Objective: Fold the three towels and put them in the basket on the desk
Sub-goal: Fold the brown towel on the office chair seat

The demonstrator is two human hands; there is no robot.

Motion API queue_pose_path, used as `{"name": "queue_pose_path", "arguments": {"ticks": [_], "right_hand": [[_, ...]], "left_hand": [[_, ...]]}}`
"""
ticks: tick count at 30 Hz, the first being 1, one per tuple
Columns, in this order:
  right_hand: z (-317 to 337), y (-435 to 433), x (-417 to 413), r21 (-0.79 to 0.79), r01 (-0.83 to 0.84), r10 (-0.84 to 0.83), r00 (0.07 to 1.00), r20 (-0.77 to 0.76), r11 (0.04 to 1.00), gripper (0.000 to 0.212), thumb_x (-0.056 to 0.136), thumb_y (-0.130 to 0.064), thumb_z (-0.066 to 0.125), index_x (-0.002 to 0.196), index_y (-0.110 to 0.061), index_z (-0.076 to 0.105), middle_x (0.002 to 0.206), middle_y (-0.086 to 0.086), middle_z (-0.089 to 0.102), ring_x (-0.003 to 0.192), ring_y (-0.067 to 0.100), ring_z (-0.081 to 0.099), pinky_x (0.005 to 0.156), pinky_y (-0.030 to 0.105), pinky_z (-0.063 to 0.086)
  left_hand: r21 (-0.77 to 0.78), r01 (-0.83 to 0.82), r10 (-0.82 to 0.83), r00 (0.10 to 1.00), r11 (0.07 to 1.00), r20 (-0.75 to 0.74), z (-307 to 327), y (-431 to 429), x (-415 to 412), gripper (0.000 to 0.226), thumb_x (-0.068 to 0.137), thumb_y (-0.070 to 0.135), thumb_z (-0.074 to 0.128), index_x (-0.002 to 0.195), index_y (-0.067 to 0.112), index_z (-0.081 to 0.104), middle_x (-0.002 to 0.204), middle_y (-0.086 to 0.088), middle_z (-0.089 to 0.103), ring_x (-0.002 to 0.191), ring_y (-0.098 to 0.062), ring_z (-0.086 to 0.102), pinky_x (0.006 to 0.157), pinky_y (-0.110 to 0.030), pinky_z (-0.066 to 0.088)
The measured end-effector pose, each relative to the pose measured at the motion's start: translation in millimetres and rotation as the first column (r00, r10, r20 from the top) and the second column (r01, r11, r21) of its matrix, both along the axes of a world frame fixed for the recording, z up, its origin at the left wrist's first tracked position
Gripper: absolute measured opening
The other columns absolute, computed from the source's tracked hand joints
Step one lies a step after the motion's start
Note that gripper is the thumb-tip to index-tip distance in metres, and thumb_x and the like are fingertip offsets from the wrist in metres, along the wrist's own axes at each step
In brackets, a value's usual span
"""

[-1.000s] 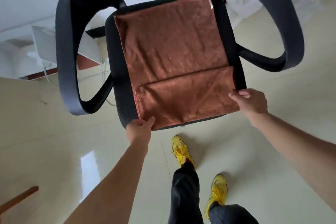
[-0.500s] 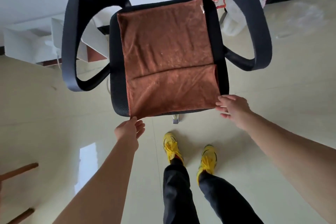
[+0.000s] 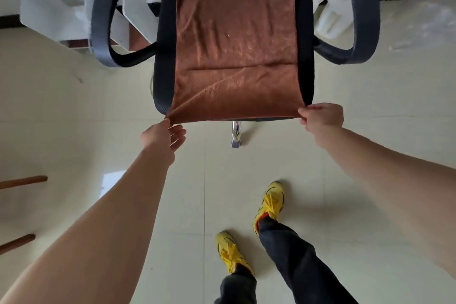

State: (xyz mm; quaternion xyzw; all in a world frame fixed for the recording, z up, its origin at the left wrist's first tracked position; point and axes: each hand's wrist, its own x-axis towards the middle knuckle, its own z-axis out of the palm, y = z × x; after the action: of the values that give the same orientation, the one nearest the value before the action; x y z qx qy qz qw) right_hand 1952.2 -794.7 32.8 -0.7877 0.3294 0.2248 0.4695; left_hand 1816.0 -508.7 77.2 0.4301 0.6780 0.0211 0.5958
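Head view puts the brown towel point(image 3: 234, 39) flat on the chair seat point(image 3: 161, 61), its long axis running straight away from you. Your left hand point(image 3: 161, 139) pinches the near left corner and your right hand point(image 3: 322, 118) grips the near right one, so both sit level along the near edge. The fold probably goes forward, toward the far edge.

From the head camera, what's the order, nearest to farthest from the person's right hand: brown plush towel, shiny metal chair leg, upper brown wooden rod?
1. Brown plush towel: the right hand pinches its corner.
2. Shiny metal chair leg: middle, left of that hand.
3. Upper brown wooden rod: far left edge.
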Motion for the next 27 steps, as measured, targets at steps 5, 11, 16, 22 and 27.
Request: {"name": "queue_pose_path", "arguments": {"ticks": [5,11,16,22,27], "right_hand": [[38,-30,-57,0.034,0.04,-0.036,0.992,-0.117,0.999,0.015,0.075,-0.011,0.074,0.068,-0.009,0.061,0.061,0.01,0.063,0.051,0.019,0.057,0.055,0.028,0.051],[67,-52,-141,0.079,0.083,-0.07,0.986,-0.153,0.993,0.011,0.077,-0.009,0.073,0.08,-0.004,0.065,0.061,0.011,0.062,0.048,0.014,0.056,0.041,0.02,0.045],[81,-62,-197,0.082,0.105,-0.091,0.983,-0.158,0.991,0.011,0.077,-0.01,0.073,0.083,-0.004,0.065,0.063,0.011,0.062,0.047,0.014,0.056,0.039,0.019,0.044],[94,-65,-222,0.15,0.142,-0.12,0.982,-0.147,0.978,0.013,0.082,-0.001,0.063,0.08,-0.014,0.061,0.062,0.01,0.058,0.039,0.013,0.053,0.045,0.021,0.042],[105,-53,-187,0.264,0.124,-0.109,0.992,-0.07,0.957,0.019,0.089,-0.005,0.057,0.08,-0.018,0.068,0.07,0.006,0.06,0.054,0.015,0.057,0.048,0.023,0.044]], "left_hand": [[-0.02,-0.027,0.028,1.0,0.999,0.01,28,-13,-49,0.013,0.094,0.011,0.048,0.095,0.008,0.06,0.078,-0.011,0.065,0.068,-0.023,0.065,0.063,-0.03,0.053],[-0.041,-0.022,0.022,1.0,0.999,0.01,53,-31,-131,0.013,0.094,0.009,0.047,0.087,0.006,0.059,0.075,-0.012,0.064,0.065,-0.025,0.063,0.063,-0.032,0.053],[-0.061,0.02,-0.02,1.0,0.998,0.001,66,-35,-189,0.015,0.093,0.006,0.049,0.081,0.004,0.058,0.074,-0.013,0.063,0.064,-0.025,0.062,0.063,-0.032,0.052],[-0.049,0.002,-0.002,1.0,0.999,0.001,72,-35,-215,0.009,0.086,0.0,0.058,0.077,0.0,0.058,0.072,-0.017,0.062,0.057,-0.026,0.061,0.059,-0.03,0.057],[0.08,0.114,-0.117,0.992,0.99,0.036,72,-21,-183,0.014,0.085,-0.005,0.055,0.083,0.008,0.056,0.071,-0.015,0.061,0.05,-0.022,0.059,0.053,-0.026,0.056]]}}
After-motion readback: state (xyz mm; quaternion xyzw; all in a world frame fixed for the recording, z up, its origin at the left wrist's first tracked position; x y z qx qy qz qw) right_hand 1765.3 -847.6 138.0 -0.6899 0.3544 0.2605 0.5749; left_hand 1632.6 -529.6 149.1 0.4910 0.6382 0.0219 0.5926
